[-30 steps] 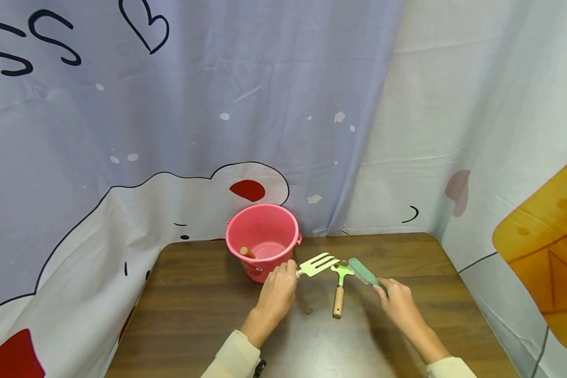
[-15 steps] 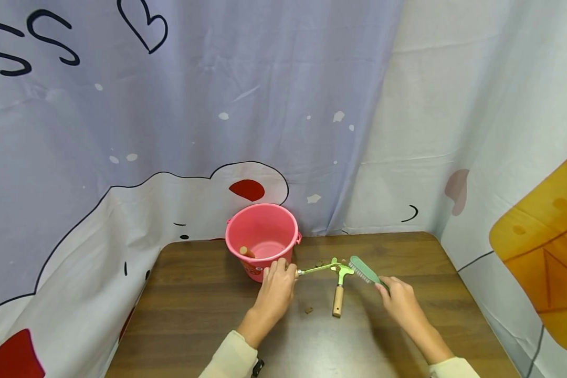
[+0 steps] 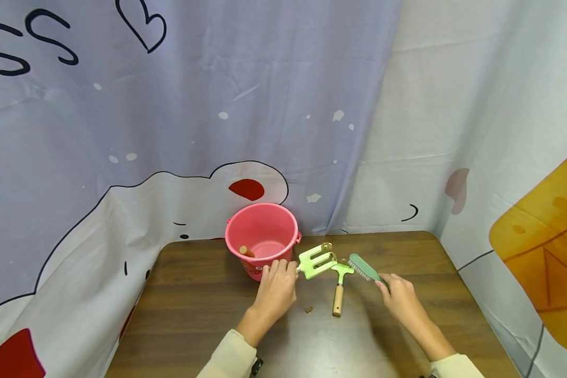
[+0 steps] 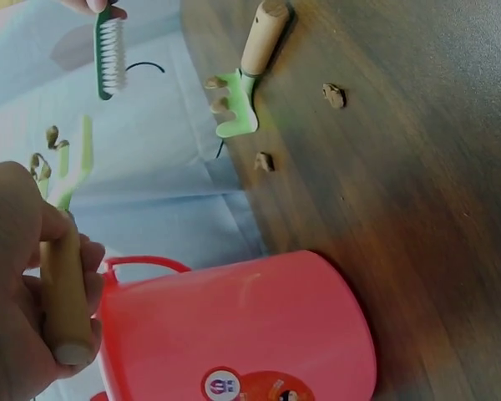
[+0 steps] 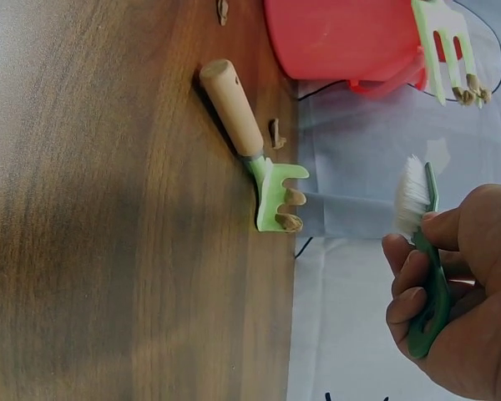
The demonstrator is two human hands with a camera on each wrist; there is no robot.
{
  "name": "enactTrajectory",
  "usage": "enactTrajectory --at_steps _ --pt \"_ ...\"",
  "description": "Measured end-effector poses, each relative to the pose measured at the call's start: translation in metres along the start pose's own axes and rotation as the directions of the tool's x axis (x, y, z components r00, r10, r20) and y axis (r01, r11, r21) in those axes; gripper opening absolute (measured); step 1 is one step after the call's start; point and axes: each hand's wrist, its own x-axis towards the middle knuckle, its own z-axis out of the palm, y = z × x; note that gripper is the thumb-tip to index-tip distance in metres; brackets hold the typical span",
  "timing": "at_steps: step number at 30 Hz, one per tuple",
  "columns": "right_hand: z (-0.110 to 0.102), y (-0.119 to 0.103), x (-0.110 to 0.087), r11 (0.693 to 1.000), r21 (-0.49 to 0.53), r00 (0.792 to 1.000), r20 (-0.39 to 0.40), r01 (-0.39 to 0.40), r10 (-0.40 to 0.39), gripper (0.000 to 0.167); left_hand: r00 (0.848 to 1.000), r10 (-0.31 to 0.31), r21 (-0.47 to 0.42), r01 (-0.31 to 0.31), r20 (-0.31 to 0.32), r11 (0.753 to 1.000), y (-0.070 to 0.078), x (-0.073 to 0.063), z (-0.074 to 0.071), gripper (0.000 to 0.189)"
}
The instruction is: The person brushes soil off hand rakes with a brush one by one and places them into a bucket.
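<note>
My left hand (image 3: 276, 291) grips the wooden handle of a light green garden fork (image 3: 315, 261), raised beside the bucket. Brown clumps cling to the fork's tine tips, clearest in the right wrist view. In my right hand (image 3: 399, 302) is a green brush (image 3: 364, 266) with white bristles, its fingers curled round the handle. Between the two hands a small green hand rake (image 4: 238, 104) with a wooden handle lies on the table, brown clumps stuck between its prongs. A pink bucket (image 3: 263, 231) stands behind my left hand, and the end of a wooden handle (image 3: 247, 252) shows inside it.
Loose brown bits lie on the wooden table (image 3: 193, 315), one brown clump (image 3: 309, 310) left of the rake's handle. A printed curtain (image 3: 193, 105) hangs just behind the table's back edge and along the right side.
The fork in my left hand turned edge-on half a second ago and now shows its broad face, with clumps on its tines. The right hand with the brush has barely moved.
</note>
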Motion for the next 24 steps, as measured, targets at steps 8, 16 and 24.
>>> enactTrajectory --at_steps 8,16,24 --pt "-0.0007 -0.0003 -0.0015 1.0 0.0 1.0 0.021 -0.016 0.016 0.024 1.0 0.009 -0.012 -0.009 0.004 1.0 -0.0014 -0.0002 -0.0003 0.029" --pt "-0.0025 -0.0007 -0.002 1.0 -0.002 1.0 0.005 -0.012 0.012 0.025 0.999 0.051 -0.034 -0.051 -0.01 0.998 -0.002 -0.002 0.0033 0.028" --pt "-0.005 -0.007 0.0024 0.998 -0.019 0.996 -0.064 0.055 -0.056 0.022 1.0 0.008 -0.016 -0.008 0.0 1.0 -0.0006 -0.0027 0.0047 0.026"
